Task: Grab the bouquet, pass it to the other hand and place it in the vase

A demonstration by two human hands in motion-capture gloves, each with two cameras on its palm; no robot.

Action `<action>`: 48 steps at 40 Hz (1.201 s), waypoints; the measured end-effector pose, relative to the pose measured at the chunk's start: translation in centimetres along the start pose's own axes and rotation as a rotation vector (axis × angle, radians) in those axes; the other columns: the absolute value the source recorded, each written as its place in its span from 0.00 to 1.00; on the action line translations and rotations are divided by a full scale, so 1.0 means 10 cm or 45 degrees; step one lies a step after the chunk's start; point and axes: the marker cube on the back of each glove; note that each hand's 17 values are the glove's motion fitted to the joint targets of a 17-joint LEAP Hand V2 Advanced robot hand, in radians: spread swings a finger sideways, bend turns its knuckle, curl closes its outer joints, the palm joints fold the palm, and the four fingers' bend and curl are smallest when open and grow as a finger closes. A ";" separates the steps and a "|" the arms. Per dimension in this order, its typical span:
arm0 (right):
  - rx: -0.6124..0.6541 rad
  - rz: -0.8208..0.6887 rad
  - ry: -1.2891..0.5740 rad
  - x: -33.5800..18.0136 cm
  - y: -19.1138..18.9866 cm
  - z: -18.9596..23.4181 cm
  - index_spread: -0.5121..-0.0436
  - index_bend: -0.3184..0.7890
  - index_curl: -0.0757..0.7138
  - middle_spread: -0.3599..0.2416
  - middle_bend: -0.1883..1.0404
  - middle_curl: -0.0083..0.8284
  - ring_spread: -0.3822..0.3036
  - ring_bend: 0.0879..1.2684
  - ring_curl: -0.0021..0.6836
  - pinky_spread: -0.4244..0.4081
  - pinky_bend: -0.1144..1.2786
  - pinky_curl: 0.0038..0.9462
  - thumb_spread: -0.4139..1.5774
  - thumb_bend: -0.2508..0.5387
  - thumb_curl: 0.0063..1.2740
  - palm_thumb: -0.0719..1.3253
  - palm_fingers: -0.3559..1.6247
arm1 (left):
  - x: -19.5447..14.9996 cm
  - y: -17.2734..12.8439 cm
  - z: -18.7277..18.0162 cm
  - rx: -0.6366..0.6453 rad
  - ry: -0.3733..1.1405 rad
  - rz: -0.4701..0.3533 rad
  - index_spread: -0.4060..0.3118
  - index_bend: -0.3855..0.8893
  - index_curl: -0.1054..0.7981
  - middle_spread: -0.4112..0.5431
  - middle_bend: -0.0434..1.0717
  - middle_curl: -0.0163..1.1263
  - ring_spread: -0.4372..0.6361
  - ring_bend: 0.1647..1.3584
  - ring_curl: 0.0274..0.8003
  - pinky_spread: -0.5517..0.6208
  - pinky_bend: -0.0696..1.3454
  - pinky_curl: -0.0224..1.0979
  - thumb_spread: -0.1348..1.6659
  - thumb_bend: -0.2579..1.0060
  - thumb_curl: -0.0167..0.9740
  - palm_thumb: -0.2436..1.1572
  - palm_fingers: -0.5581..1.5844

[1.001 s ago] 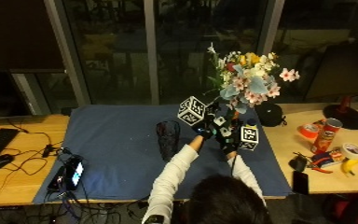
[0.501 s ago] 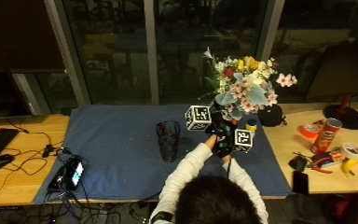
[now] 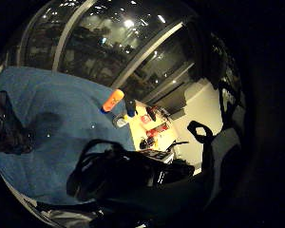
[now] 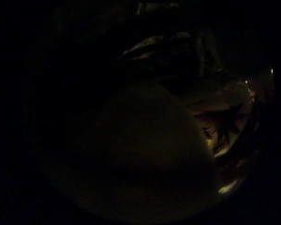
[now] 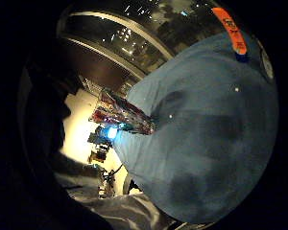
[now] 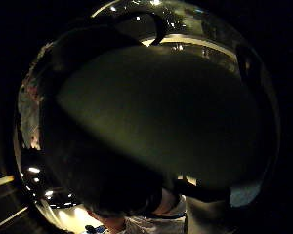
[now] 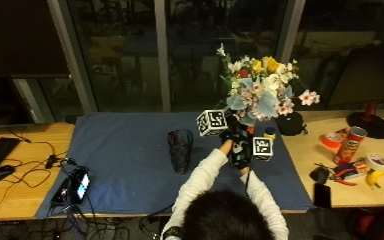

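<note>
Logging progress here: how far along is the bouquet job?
Done: the bouquet is off the table, held upright. In hand: the left hand and right hand sit together at its stems, so the pass looks underway. Left: the vase stands without flowers on the blue cloth.

The scene is being lit from overhead indoor lamps, whose reflections are being thrown back as bright spots by the dark window panes [image 7: 172,55]; outside, night is being shown. In the outside view the blue cloth [image 7: 125,150] is being evenly lit, with only soft shadows being cast beside the vase [image 7: 179,151]. The palm views are being bent strongly toward their round edges and ringed in black. The left thumb side view is being left almost wholly dark, and the right thumb side view is being filled by a dim, unfocused mass.
</note>
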 end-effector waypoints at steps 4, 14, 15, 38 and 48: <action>-0.014 -0.140 0.099 -0.19 0.00 -0.06 0.60 0.55 0.85 0.39 0.74 0.67 0.31 0.73 0.76 0.20 0.58 0.55 0.56 0.24 0.53 0.64 0.76 | 0.10 -0.13 -0.15 0.051 0.001 0.008 0.09 0.63 0.68 0.07 0.69 0.50 0.06 0.57 0.57 0.12 0.50 0.44 0.36 0.18 0.63 0.75 0.93; 0.017 0.022 0.091 -0.31 0.05 -0.15 0.54 0.41 0.73 0.41 0.50 0.55 0.32 0.48 0.62 0.30 0.51 0.47 0.65 0.28 0.49 0.60 0.60 | 0.21 -0.58 -0.64 0.266 -0.030 0.027 0.08 0.65 0.71 0.06 0.71 0.51 0.05 0.58 0.59 0.12 0.51 0.45 0.33 0.18 0.68 0.76 0.92; 0.022 0.026 0.077 -0.36 0.06 -0.15 0.52 0.42 0.73 0.41 0.48 0.55 0.33 0.45 0.62 0.33 0.50 0.48 0.66 0.27 0.48 0.59 0.55 | 0.22 -0.63 -0.70 0.289 -0.043 0.027 0.08 0.65 0.71 0.06 0.71 0.51 0.05 0.58 0.59 0.12 0.51 0.45 0.32 0.18 0.68 0.76 0.92; -0.031 -0.123 0.200 -0.36 -0.01 -0.07 0.44 0.41 0.60 0.45 0.32 0.48 0.39 0.26 0.50 0.49 0.34 0.36 0.76 0.29 0.40 0.54 0.51 | -0.06 -1.05 -1.93 0.577 -0.221 0.081 0.08 0.65 0.75 0.07 0.72 0.51 0.05 0.59 0.60 0.12 0.52 0.46 0.30 0.18 0.74 0.75 0.91; -0.044 -0.020 0.238 -0.21 0.01 -0.03 0.43 0.41 0.56 0.47 0.30 0.47 0.41 0.23 0.50 0.52 0.33 0.36 0.77 0.29 0.38 0.54 0.49 | -0.51 -1.05 -2.08 0.576 -0.185 0.005 0.08 0.64 0.75 0.07 0.73 0.51 0.06 0.58 0.60 0.12 0.52 0.46 0.30 0.18 0.75 0.75 0.91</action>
